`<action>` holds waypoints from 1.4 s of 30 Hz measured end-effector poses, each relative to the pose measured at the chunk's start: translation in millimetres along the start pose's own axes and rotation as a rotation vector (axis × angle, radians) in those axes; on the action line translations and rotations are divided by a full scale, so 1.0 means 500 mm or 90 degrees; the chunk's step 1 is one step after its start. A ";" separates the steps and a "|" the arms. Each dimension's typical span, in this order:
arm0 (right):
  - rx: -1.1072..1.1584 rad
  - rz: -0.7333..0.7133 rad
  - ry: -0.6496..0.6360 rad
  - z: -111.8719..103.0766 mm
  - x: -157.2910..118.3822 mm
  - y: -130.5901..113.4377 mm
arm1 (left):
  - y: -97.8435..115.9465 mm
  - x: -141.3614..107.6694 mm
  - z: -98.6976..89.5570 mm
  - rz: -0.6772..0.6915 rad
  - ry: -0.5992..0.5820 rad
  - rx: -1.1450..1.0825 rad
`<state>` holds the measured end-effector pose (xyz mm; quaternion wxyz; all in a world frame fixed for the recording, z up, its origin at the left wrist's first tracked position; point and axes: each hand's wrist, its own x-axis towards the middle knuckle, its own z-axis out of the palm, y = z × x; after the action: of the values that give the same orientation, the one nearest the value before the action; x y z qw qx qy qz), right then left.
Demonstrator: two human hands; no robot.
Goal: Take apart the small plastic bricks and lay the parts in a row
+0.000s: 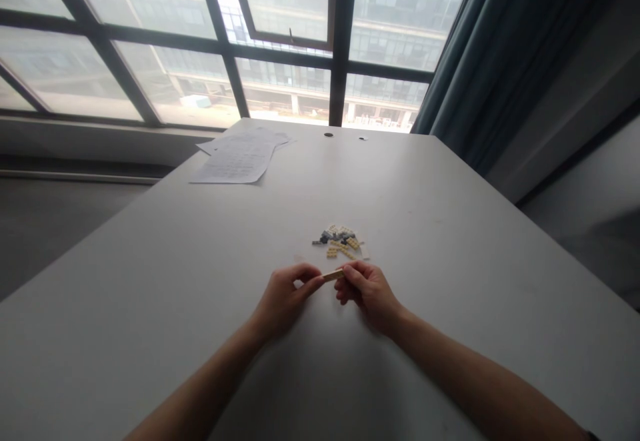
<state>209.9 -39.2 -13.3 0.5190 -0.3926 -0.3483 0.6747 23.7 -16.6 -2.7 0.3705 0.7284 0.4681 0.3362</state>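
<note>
A narrow tan brick piece [333, 275] spans the gap between my two hands, tilted slightly up to the right. My left hand [286, 294] pinches its left end between thumb and fingers. The right end is gripped by my right hand [369, 292], whose other fingers are curled below. Just beyond the hands lies a small pile of loose bricks: tan ones [332, 253], grey ones [330, 235] and white ones [345, 230]. A flat white piece [365, 251] lies at the pile's right edge.
Printed sheets of paper [235, 161] lie at the far left of the white table [440, 254]. Near the far edge are a dark round hole [329, 135] and a small white-and-dark spot [363, 139]. Windows stand behind, with a dark curtain [480, 61] at the right.
</note>
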 end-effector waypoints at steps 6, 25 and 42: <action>-0.051 -0.035 -0.020 -0.001 -0.006 -0.002 | 0.003 0.000 -0.001 -0.005 -0.011 -0.002; -0.592 -0.222 0.003 0.002 -0.020 0.003 | -0.038 0.002 -0.013 0.145 0.009 0.324; -1.096 -0.331 0.031 -0.053 0.042 -0.053 | -0.059 0.003 -0.022 0.102 -0.012 0.396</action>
<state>241.5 -11.1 -5.6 0.1886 -0.5687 -0.7999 0.0328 2.3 -4.3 -22.3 0.1069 0.8443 0.4861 0.1986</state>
